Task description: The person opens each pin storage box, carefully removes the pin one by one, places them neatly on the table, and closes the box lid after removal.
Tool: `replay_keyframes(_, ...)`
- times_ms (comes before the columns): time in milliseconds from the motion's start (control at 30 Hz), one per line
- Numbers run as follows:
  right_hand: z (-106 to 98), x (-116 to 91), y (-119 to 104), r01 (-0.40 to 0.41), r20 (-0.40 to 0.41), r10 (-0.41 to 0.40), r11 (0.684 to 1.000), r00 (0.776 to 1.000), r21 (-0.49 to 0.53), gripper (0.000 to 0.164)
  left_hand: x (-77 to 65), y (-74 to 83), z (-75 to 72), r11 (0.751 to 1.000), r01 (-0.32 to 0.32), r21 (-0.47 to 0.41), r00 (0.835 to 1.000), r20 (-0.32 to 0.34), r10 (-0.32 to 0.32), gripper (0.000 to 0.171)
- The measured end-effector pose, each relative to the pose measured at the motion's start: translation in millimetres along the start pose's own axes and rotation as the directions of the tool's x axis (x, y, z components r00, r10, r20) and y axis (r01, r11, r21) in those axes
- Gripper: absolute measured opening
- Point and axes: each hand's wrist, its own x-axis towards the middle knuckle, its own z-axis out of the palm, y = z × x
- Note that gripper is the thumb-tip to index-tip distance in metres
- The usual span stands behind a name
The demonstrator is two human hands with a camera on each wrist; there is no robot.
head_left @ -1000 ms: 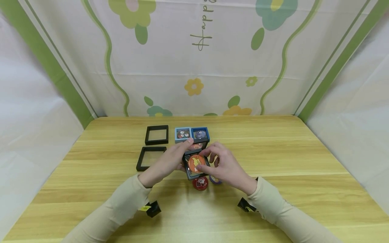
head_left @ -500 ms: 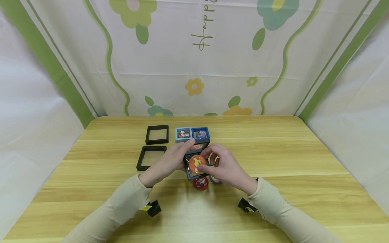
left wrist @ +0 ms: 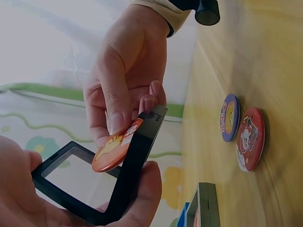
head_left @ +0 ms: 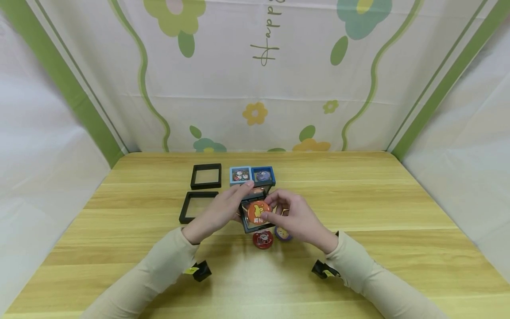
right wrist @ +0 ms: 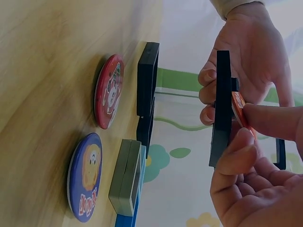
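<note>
My left hand (head_left: pixel 221 212) grips a black square display frame (left wrist: pixel 130 175) that stands hinged open, its lid tilted up at the back. Clear film fills the lid in the left wrist view. Between thumb and fingers, my right hand (head_left: pixel 296 219) pinches a round orange button badge (head_left: pixel 257 211) with a yellow figure and white lettering. The badge is tilted over the frame's lower half; whether it touches the film I cannot tell. On the table just below lie a red button badge (head_left: pixel 263 239) and a purple-blue button badge (right wrist: pixel 86 177) with a yellow character.
Two black frames (head_left: pixel 206 176) stand left of my hands, the nearer partly behind my left hand. Farther back are a light blue frame (head_left: pixel 240 175) and a dark blue frame (head_left: pixel 268 169), each with a badge inside. A grey frame (right wrist: pixel 124 177) sits near them.
The orange badge has turned in my right fingers, so its white lettering now shows more fully. My left hand still holds the open frame in nearly the same spot.
</note>
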Motion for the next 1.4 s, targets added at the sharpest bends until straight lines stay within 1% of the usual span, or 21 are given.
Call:
replay_keyframes(200,-2.4,1.2,1.4,-0.020,0.011,0.020,0.999,1.000,0.035,0.018,1.4,0.1,-1.4,1.000,0.007,0.008,1.000,-0.002,-0.007,0.074)
replay_keyframes(333,-4.4,1.4,-0.9,-0.038,0.018,0.037,0.998,0.999,0.049,0.019,2.3,-0.8,-2.1,1.000,0.008,0.025,1.000,-0.017,-0.007,0.069)
replay_keyframes(433,-6.7,1.8,-2.2,-0.048,0.016,0.047,0.997,0.999,0.052,0.018,2.8,-1.0,-3.5,1.000,0.010,0.029,1.000,-0.029,-0.009,0.070)
replay_keyframes(600,-11.5,2.5,-4.7,-0.072,0.011,0.071,0.996,0.997,0.054,0.018,4.3,-0.8,-10.3,1.000,-0.004,0.026,0.999,-0.037,0.005,0.075)
replay_keyframes(733,-15.6,3.1,-7.0,-0.079,0.004,0.078,0.995,0.997,0.057,0.018,4.0,0.8,-18.3,0.998,-0.010,0.063,0.997,-0.080,0.015,0.076)
replay_keyframes(833,-19.6,4.1,-5.7,-0.076,-0.005,0.076,0.996,0.997,0.056,0.017,3.6,2.4,-23.2,0.997,-0.007,0.074,0.994,-0.111,0.015,0.078)
replay_keyframes(967,-28.2,6.2,-0.8,-0.079,0.005,0.079,0.994,0.997,0.073,0.016,3.9,4.0,-25.8,0.998,-0.013,0.066,0.993,-0.112,0.020,0.079)
replay_keyframes(1100,-39.7,8.0,2.3,-0.106,0.054,0.102,0.992,0.993,0.075,0.017,4.4,4.4,-25.4,0.998,-0.030,0.060,0.994,-0.100,0.035,0.077)
replay_keyframes(1200,-45.4,9.0,2.2,-0.133,0.114,0.129,0.991,0.985,0.024,0.017,4.3,4.8,-25.1,0.998,-0.036,0.058,0.994,-0.098,0.041,0.075)
replay_keyframes(1333,-44.9,10.1,2.0,-0.125,0.225,0.134,0.991,0.965,-0.054,0.016,3.6,5.1,-25.2,0.998,-0.032,0.060,0.994,-0.100,0.038,0.074)
replay_keyframes(1400,-42.4,10.4,3.6,-0.093,0.293,0.115,0.992,0.949,-0.088,0.012,3.0,4.7,-25.7,0.997,-0.029,0.065,0.994,-0.100,0.036,0.075)
